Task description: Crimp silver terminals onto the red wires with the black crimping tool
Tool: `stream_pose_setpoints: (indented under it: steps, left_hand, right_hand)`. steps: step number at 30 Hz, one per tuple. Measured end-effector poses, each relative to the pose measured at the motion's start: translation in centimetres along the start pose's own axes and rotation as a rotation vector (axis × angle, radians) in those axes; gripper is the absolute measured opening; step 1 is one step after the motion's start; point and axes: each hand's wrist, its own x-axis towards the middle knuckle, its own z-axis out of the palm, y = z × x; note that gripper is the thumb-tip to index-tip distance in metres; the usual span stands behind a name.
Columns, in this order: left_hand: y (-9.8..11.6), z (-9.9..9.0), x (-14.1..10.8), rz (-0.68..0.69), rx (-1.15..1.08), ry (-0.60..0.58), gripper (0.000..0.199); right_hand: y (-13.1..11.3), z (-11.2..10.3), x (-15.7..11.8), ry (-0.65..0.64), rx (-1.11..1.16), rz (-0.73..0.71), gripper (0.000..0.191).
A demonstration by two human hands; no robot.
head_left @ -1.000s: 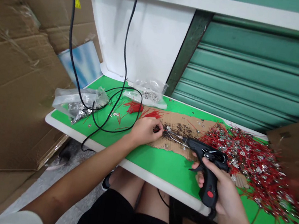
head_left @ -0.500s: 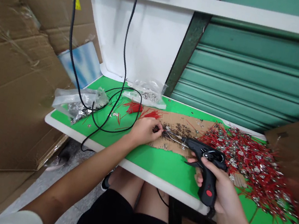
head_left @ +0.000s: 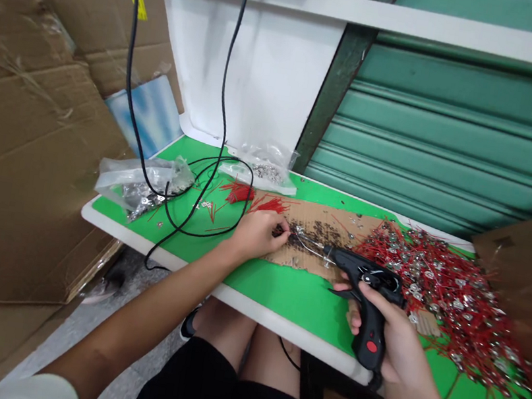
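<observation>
We had our right hand (head_left: 400, 336) wrapped around the handle of one black soldering gun (head_left: 370, 328), which bore a round red spot, its body reaching out left of the grip and its slim metal tip over one dark-speckled cardboard strip (head_left: 307, 210), just beside our left hand (head_left: 257, 231), whose fingertips were drawn narrow, though we could not tell whether they held anything. On the green tabletop (head_left: 291, 297) we counted two clear bags (head_left: 122, 178) and two red bundles (head_left: 239, 193) at far left, and one tangled red-and-silver heap (head_left: 452, 294) at right.
</observation>
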Motion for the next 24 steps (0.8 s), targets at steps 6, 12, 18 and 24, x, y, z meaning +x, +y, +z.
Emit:
stream_pose_setpoints:
  steps: [6, 12, 18, 24]
  left_hand:
    - [0.0, 0.1, 0.0, 0.010, 0.016, 0.003, 0.014]
    - [0.1, 0.0, 0.0, 0.015, 0.019, 0.001, 0.015]
    - [0.4, -0.1, 0.0, -0.007, 0.033, -0.005, 0.016]
    - [0.2, 0.1, -0.1, 0.011, 0.053, -0.008, 0.017]
  right_hand:
    - [-0.2, 0.0, -0.5, -0.021, 0.154, -0.092, 0.037]
    - [0.4, -0.9, -0.8, -0.060, 0.273, -0.207, 0.033]
    - [0.3, -0.7, -0.7, -0.042, 0.320, -0.250, 0.035]
    - [0.2, -0.7, -0.7, -0.068, 0.335, -0.246, 0.035]
